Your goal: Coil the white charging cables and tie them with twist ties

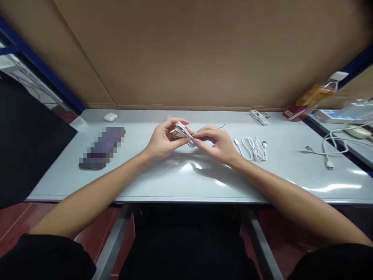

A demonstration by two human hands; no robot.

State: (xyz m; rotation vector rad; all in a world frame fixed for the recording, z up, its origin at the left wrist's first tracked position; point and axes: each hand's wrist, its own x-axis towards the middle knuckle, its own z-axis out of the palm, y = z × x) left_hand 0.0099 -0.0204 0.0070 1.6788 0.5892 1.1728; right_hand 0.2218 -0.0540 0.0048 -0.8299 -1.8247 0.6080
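The left hand (163,140) grips a folded white cable (183,131) between thumb and fingers, held above the middle of the bench (157,182), between its front and back edges. The right hand (217,144) is closed in a pinch at the bundle's right end (whether a tie sits under those fingertips is too small to tell). If the left hand slackens, the loops could spring apart, since such cable looks stiff; bending it too tightly could strain the wire near a plug. A thin dark strip (222,126) near the back edge could be brushed away by the knuckles. The loosely coiled cable (255,149) lies just beside the right forearm (291,194), so a sweep toward the right edge might drag it.
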